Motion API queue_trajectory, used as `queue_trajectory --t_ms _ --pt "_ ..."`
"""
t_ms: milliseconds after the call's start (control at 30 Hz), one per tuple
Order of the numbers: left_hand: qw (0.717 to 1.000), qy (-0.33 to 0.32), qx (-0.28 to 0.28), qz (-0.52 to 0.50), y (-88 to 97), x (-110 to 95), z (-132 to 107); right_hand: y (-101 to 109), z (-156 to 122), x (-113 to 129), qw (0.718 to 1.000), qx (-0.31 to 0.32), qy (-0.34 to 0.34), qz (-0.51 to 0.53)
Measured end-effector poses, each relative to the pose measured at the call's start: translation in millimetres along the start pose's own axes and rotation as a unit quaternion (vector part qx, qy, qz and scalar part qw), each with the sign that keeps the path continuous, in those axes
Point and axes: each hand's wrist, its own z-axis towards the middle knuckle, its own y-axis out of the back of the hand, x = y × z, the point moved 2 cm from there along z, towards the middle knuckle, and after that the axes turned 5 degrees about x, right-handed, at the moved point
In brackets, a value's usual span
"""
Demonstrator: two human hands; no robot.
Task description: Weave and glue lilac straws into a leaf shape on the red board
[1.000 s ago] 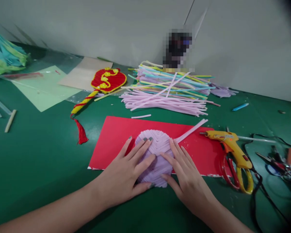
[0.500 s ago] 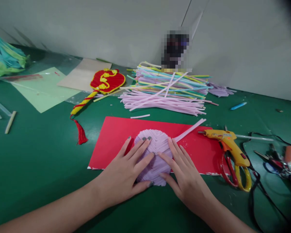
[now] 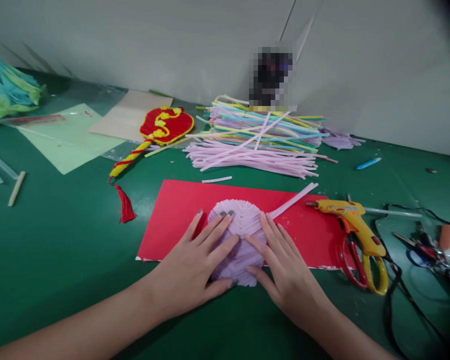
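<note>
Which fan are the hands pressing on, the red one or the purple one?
The purple fan on the red card: the left hand and right hand lie flat on it. The red fan, with yellow trim, lies untouched farther back.

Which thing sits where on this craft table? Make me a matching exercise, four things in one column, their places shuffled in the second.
Things
1. lilac woven fan
2. yellow glue gun
3. red and yellow fan
4. small blue stick

Places
A. lying over the scissors
B. under the left hand and right hand, on the red sheet
C. alone on the green table, right of the strip pile
D. left of the strip pile

Pairs: 1-B, 2-A, 3-D, 4-C
</note>
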Motion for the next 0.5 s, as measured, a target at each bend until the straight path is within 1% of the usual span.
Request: queue_trajectory --t_ms 333,500 --pt "1.0 -0.001 0.005 0.007 -1.0 0.3 0.0 -1.9 0.5 -1.1 1.0 0.0 0.009 -0.012" --pt "1.0 -0.006 -0.007 0.001 -2.0 0.7 -0.3 -2.3 0.8 -0.8 1.0 -0.003 0.01 -0.016"
